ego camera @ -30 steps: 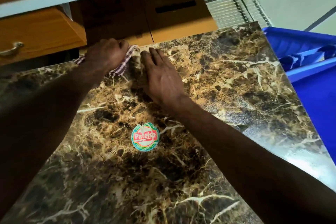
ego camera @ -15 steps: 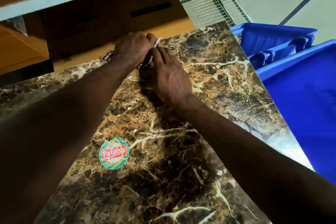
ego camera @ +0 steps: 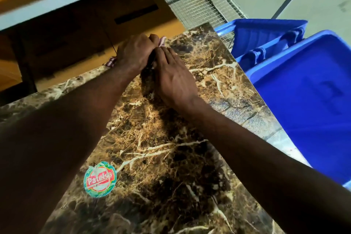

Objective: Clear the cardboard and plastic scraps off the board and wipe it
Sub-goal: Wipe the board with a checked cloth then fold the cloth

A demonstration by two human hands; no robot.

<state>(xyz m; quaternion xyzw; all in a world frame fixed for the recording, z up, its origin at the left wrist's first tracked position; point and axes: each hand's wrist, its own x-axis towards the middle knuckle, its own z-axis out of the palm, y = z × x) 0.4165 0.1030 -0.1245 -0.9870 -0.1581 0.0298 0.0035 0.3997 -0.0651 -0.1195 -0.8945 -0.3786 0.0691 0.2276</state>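
Left hand [ego camera: 133, 53] fisted around checked cloth [ego camera: 111, 61] at the board's [ego camera: 171, 157] far edge; right hand [ego camera: 174, 80] flat, fingers together, touching it; round sticker [ego camera: 100, 179] nearer the wearer

A round sticker [ego camera: 100, 179] reading "Patelsa" sits on the marbled board [ego camera: 171, 157]
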